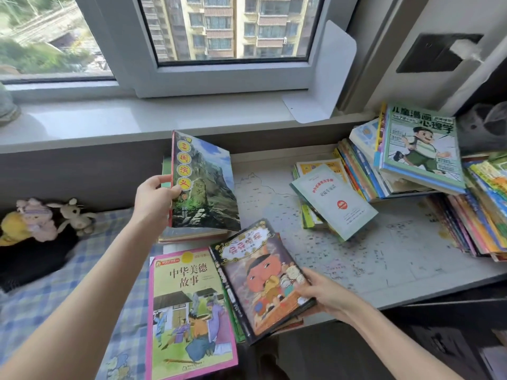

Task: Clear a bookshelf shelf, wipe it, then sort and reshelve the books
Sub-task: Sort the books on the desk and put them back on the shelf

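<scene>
Left grip is clamped on the spine edge of the mountain-cover book, thumb on the cover. The book is tilted up, its lower edge down on a low stack just below the grip. Right grip is closed on the right edge of the dark-bordered book, fingers on the cover; thumb position unclear. That book tops a pile that hangs over the near edge of the counter. The pink-bordered book lies just beside it, between the two grips and partly off the counter toward the bed.

Step looks like sorting; no shelf in view, reshelving not started.

Risks:
- The overhanging pile under the right grip could tip to the floor if the top book is dragged instead of lifted.
- The mountain-cover book is held by one edge only, so it may swing or slip out.
- Far beyond the right grip the big stacks lean, and the comic book on top is tilted. A bump could slide them.
</scene>
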A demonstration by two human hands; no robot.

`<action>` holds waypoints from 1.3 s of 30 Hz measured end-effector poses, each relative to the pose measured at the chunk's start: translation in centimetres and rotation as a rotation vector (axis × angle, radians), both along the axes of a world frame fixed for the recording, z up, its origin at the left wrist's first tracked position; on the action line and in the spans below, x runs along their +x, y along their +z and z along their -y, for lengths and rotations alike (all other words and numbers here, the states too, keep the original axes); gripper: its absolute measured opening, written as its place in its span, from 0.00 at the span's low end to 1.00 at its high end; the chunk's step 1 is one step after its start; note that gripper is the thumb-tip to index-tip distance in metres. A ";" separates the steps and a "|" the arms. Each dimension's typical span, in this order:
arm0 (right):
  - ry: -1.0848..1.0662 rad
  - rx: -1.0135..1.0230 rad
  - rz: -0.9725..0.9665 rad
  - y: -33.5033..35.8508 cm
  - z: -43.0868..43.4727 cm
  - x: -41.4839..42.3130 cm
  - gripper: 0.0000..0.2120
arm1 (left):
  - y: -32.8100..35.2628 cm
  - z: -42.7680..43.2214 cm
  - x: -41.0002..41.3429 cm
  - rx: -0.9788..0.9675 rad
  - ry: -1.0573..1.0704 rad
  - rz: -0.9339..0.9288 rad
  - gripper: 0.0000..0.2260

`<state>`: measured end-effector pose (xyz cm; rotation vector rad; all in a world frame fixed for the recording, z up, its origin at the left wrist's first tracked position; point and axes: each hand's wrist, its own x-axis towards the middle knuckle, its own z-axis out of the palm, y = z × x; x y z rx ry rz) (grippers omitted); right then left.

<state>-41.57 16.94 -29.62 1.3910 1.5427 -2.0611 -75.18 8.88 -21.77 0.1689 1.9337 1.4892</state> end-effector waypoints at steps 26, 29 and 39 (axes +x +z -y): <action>-0.443 0.738 0.235 0.3 -18.9 2.4 0.18 | -6.4 -13.2 14.0 -0.197 -0.623 0.300 0.06; -0.143 0.925 0.657 -1.7 -20.3 2.1 0.20 | -8.5 -16.4 15.5 -0.271 -0.629 0.271 0.09; 0.607 1.069 0.679 -4.9 -15.6 -1.8 0.41 | -13.8 -24.8 17.3 -0.371 -0.502 0.062 0.11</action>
